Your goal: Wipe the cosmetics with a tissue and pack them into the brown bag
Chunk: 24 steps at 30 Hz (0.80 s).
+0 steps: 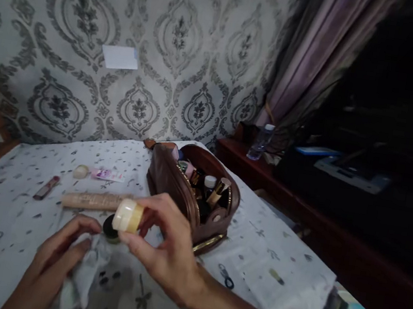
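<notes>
My right hand (170,248) pinches a small cosmetic jar (128,215), cream-white at one end and yellow at the other, above the table. Lower left, my left hand (59,256) is closed around a crumpled white cloth or tissue (88,271). Between the hands, a dark round pot (111,228) sits on the table, partly behind the jar. A long beige tube (91,201) lies just beyond it. The brown makeup bag (174,186) stands unzipped to the right, filled with bottles and other cosmetics, including a gold-capped bottle (219,192).
A printed white cloth covers the table (267,268). Farther left lie a lipstick-like tube (46,187), a pink tube (107,174) and a small round pale item (80,171). Along the right runs a dark wooden ledge (232,153) with a clear bottle (261,142). A patterned wall closes off the back.
</notes>
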Each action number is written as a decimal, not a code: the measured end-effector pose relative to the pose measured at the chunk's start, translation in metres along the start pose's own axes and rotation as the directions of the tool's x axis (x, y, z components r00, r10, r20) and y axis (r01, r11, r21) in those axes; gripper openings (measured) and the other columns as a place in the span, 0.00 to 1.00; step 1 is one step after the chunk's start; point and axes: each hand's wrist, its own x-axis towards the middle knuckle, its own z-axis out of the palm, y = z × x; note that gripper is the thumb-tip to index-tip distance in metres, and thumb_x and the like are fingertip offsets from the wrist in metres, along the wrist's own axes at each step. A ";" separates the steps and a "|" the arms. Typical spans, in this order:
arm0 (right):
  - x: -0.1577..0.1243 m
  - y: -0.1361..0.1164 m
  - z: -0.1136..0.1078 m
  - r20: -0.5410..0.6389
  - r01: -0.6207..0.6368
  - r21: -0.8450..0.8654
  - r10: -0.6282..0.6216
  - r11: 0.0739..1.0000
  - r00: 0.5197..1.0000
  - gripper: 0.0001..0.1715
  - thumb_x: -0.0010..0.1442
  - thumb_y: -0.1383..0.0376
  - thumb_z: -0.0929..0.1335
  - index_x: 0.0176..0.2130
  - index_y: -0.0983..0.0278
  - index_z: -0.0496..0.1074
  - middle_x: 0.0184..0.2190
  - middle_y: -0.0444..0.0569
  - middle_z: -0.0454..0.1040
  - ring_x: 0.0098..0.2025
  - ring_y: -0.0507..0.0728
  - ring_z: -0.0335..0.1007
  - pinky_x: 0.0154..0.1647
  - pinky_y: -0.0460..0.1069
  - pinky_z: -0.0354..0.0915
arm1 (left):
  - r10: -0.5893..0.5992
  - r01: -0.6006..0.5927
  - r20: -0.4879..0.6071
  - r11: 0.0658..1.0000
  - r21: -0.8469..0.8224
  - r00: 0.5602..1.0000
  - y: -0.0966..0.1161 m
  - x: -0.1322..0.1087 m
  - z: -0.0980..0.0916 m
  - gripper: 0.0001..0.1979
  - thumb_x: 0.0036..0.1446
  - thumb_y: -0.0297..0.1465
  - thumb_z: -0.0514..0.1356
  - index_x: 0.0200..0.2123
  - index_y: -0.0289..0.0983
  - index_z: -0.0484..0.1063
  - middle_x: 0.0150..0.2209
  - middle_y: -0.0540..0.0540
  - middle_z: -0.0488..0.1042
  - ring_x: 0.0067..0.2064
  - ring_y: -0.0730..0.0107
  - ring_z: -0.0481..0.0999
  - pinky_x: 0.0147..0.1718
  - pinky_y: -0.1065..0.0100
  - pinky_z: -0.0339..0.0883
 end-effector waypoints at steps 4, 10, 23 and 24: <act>0.027 -0.028 -0.059 -0.100 0.001 -0.050 -0.005 0.999 0.995 0.19 0.58 0.64 0.73 0.49 0.62 0.69 0.41 0.48 0.71 0.38 0.53 0.71 0.39 0.48 0.71 | 0.302 -0.317 0.098 0.917 0.244 0.948 0.030 -0.001 0.026 0.16 0.61 0.39 0.56 0.51 0.46 0.73 0.30 0.49 0.78 0.38 0.59 0.81 0.32 0.67 0.77; 0.069 -0.032 -0.118 0.082 -0.008 -0.557 0.064 0.831 0.995 0.14 0.59 0.68 0.71 0.46 0.67 0.70 0.40 0.50 0.72 0.38 0.55 0.70 0.38 0.49 0.67 | 0.698 -0.788 0.369 0.510 0.346 0.613 0.079 0.018 0.078 0.23 0.65 0.26 0.48 0.62 0.39 0.61 0.28 0.53 0.77 0.25 0.74 0.77 0.25 0.75 0.73; 0.123 -0.017 -0.134 0.729 0.342 -0.638 0.399 0.690 0.556 0.05 0.58 0.75 0.67 0.35 0.69 0.73 0.32 0.49 0.74 0.33 0.54 0.68 0.30 0.47 0.59 | 0.760 -0.843 0.470 0.186 0.504 0.449 0.051 0.049 0.096 0.35 0.59 0.21 0.51 0.70 0.35 0.48 0.22 0.54 0.71 0.21 0.76 0.72 0.22 0.76 0.69; 0.125 -0.016 -0.134 0.725 0.325 -0.647 0.423 0.690 0.544 0.05 0.59 0.74 0.67 0.35 0.69 0.73 0.31 0.49 0.74 0.31 0.53 0.67 0.28 0.46 0.58 | 0.762 -0.842 0.463 0.196 0.503 0.453 0.050 0.049 0.097 0.36 0.59 0.21 0.52 0.70 0.35 0.47 0.21 0.55 0.70 0.20 0.75 0.72 0.22 0.76 0.69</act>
